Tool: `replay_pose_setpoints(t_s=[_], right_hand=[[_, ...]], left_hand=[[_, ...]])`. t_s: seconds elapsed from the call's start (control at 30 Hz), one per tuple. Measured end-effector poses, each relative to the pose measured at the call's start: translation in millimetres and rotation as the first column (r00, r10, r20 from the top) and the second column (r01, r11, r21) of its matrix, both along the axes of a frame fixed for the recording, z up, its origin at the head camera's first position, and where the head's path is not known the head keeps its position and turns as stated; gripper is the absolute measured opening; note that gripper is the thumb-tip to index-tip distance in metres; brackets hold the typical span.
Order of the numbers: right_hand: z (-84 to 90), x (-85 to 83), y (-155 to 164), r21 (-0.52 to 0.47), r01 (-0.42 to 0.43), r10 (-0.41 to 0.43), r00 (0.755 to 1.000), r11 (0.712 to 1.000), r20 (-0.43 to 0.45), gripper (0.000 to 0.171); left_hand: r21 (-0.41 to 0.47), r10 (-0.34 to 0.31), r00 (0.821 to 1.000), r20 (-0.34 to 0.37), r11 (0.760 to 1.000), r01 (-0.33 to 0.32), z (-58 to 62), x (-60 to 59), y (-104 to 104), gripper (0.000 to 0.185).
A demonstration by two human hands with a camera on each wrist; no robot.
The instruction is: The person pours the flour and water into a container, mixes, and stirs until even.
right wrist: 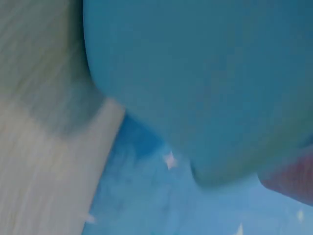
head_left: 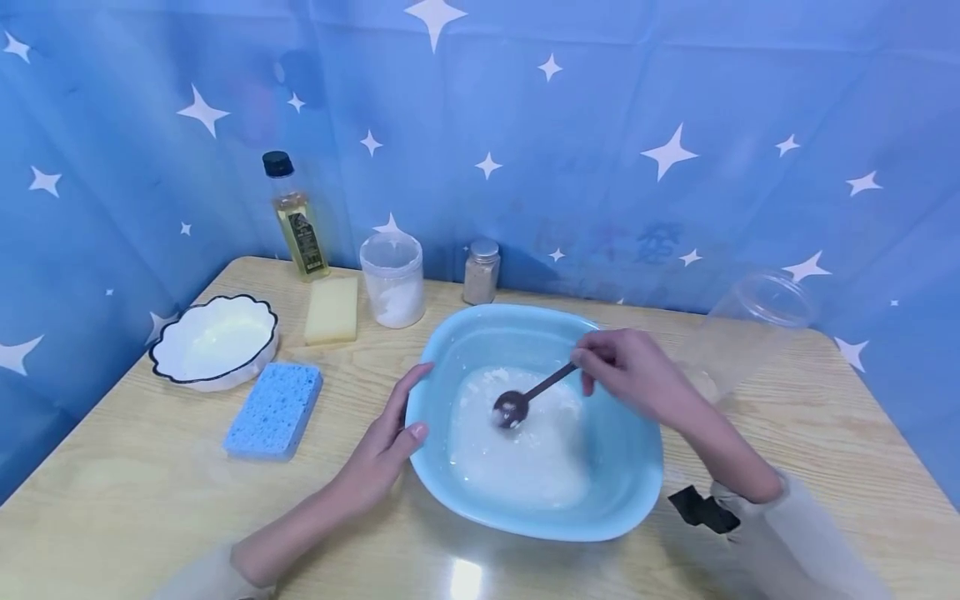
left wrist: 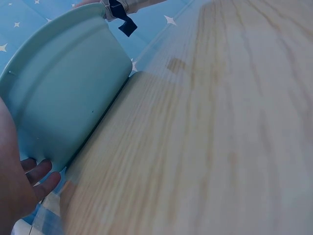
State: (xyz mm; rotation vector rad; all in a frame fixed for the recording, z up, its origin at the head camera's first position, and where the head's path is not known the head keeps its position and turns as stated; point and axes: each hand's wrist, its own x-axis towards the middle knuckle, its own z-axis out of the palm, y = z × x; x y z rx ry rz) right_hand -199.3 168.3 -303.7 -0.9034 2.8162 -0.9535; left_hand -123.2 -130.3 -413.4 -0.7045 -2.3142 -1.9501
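A light blue basin point(head_left: 536, 527) on the table holds white, powdery-looking contents mixed with liquid point(head_left: 517, 471). My left hand point(head_left: 381, 454) holds the basin's left side, thumb at the rim; in the left wrist view its fingers point(left wrist: 41, 172) lie against the outer wall. Over the basin's right side, my right hand point(head_left: 628, 371) pinches the handle of a dark brown measuring spoon point(head_left: 553, 379). The spoon's bowl is down at the white contents, with some white in it. The right wrist view is blurred; the basin's outer wall point(right wrist: 195, 73) fills much of it and hides the spoon.
Left of the basin are a blue sponge point(head_left: 273, 412), a white scalloped bowl point(head_left: 213, 342) and a yellow sponge point(head_left: 332, 310). Behind stand an oil bottle point(head_left: 302, 229), a tub of white powder point(head_left: 393, 283) and a small shaker jar point(head_left: 482, 273). A clear container point(head_left: 738, 333) stands right.
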Motion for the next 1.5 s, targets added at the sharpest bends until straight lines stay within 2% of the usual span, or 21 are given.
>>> replay_pose_setpoints(t_s=[0.1,0.17,0.33,0.43,0.67,0.8,0.93,1.17,1.27,1.5], right_hand=[[-5.6,-0.3,-16,0.012,-0.085,0.085,0.996,0.996,0.022,0.017],[-7.8,-0.3,-21,0.047,-0.091,0.091,0.996,0.995,0.009,0.017],[-6.4,-2.4,-8,0.156,0.035,-0.026,0.998,0.987,-0.06,0.018],[-1.2,-3.5,6,0.179,0.084,-0.07,0.994,0.98,-0.084,0.019],[11.4,-1.8,14,0.082,0.096,-0.091,0.994,0.992,-0.054,0.023],[6.6,-5.4,0,0.037,0.081,-0.079,0.996,0.996,-0.041,0.022],[-2.4,-8.6,-13,0.061,0.048,-0.045,0.998,0.997,-0.046,0.021],[2.3,-7.9,5,0.141,0.152,-0.137,0.984,0.978,-0.11,0.023],[6.4,-7.3,15,0.151,0.174,-0.161,0.982,0.973,-0.097,0.025],[16.4,-7.0,23,0.06,0.209,-0.208,0.978,0.976,-0.022,0.031]], left_hand=[[0.007,0.011,1.0,0.002,1.0,-0.011,-3.0,1.7,1,0.056],[0.014,0.017,1.0,0.001,1.0,-0.017,-4.6,2.3,2,0.056],[0.016,0.003,1.0,0.007,1.0,-0.004,-5.6,1.2,4,0.057],[0.021,-0.003,1.0,0.007,1.0,0.003,-4.1,0.0,3,0.057],[0.025,-0.028,1.0,0.014,0.999,0.027,-1.1,-2.1,-2,0.057],[0.016,-0.019,1.0,0.014,1.0,0.018,-1.9,-1.7,-2,0.056],[0.008,-0.005,1.0,0.012,1.0,0.005,-2.4,-1.1,-2,0.056],[-0.015,0.001,1.0,0.015,1.0,-0.001,-0.9,-1.9,-1,0.056],[-0.015,0.003,1.0,0.013,1.0,-0.003,-0.2,-2.0,-1,0.056],[-0.019,0.015,1.0,0.014,1.0,-0.015,-1.8,-0.6,-1,0.056]])
